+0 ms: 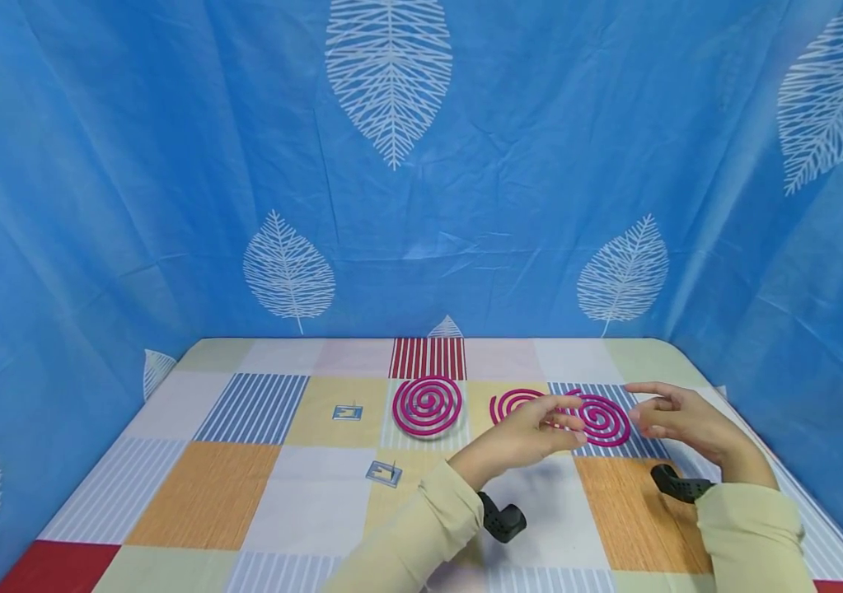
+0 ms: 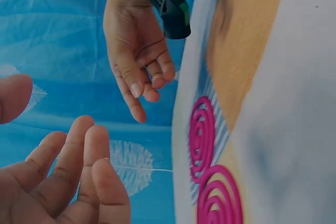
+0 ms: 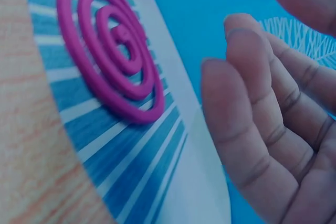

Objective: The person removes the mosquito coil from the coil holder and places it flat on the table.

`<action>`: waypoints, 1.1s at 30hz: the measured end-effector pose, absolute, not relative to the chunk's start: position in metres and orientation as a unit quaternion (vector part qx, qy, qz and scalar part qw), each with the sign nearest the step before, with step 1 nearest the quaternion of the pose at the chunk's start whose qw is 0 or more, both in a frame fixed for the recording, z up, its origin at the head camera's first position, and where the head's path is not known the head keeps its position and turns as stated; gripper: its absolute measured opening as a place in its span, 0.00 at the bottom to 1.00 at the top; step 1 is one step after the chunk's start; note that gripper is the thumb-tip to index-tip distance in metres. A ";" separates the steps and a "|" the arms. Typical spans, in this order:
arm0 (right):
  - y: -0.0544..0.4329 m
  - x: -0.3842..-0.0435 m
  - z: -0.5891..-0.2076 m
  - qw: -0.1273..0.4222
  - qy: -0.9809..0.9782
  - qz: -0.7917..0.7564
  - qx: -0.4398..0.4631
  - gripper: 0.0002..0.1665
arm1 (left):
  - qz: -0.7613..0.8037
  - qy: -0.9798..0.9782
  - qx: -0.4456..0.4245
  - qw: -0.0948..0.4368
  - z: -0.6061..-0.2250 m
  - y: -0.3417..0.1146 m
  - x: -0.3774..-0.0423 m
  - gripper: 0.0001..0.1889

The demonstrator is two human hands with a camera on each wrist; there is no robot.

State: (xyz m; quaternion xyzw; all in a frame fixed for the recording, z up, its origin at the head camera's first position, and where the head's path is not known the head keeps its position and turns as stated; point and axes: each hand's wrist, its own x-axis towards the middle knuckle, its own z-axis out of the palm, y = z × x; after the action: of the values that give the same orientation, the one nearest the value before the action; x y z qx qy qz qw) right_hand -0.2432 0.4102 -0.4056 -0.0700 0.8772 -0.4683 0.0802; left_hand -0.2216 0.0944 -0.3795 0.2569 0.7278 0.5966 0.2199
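Observation:
Three magenta mosquito coils lie in a row across the table in the head view. The left coil [image 1: 427, 403] shows a shadow under its near edge. My left hand [image 1: 521, 436] hovers in front of the middle coil [image 1: 506, 399] and hides part of it. Just right of the right coil [image 1: 599, 418] is my right hand [image 1: 695, 424], its fingers loosely bent and apart from the coil. Both wrist views show the hands holding nothing: the left hand's fingers [image 2: 107, 182] are spread, and the right hand's fingers [image 3: 226, 98] curve gently beside the right coil [image 3: 123, 35].
Two small metal coil stands [image 1: 348, 413] with upright prongs lie on the table left of the coils, one nearer to me. A patchwork-patterned cloth [image 1: 206, 494] covers the table. Blue curtains [image 1: 465, 206] with white leaf prints enclose the back and sides.

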 end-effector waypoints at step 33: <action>0.360 -0.239 -0.374 -0.079 0.734 -0.620 -0.266 0.31 | 0.519 0.770 0.370 0.028 -0.338 0.014 -0.209 0.22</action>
State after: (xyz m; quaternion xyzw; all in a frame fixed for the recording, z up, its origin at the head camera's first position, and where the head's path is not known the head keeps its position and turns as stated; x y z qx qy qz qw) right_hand -0.2391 0.3597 -0.3736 -0.2658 0.7338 -0.6201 -0.0795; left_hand -0.2091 0.0137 -0.3381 0.3697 0.7702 0.5190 0.0279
